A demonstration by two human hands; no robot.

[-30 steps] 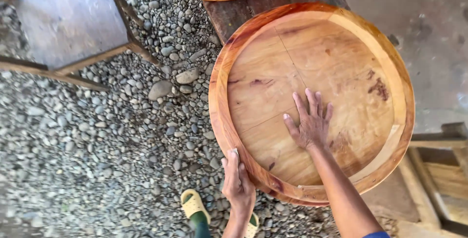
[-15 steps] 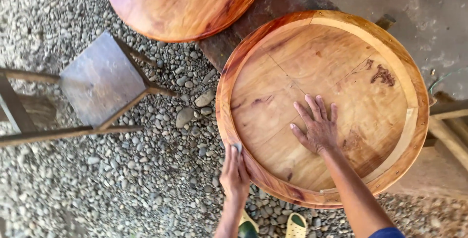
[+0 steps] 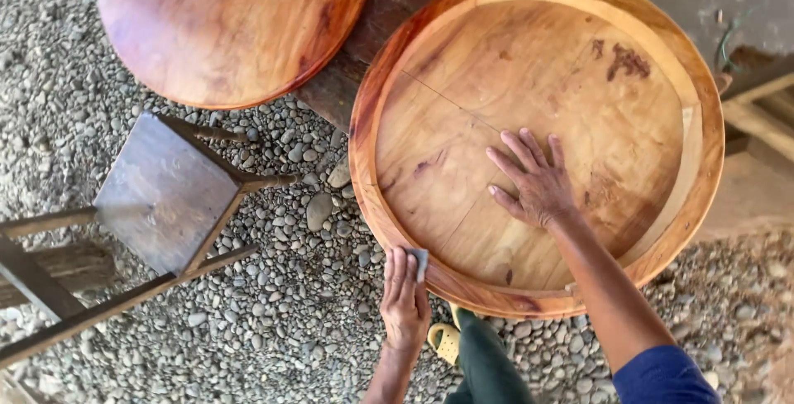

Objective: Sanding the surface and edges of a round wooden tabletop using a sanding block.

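Pressing flat and open-fingered, the right hand (image 3: 536, 182) steadies the round wooden tray (image 3: 700, 135) while the left hand (image 3: 404, 295) pinches a sandpaper scrap (image 3: 419, 262) against its rim.

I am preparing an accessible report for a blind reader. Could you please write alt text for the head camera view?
Seen from above, a person's right hand rests flat inside a large round wooden tray, while the left hand presses a small grey piece of sandpaper against its outer rim. Gravel covers the ground, with a wooden stool and a second round wooden piece to the left.
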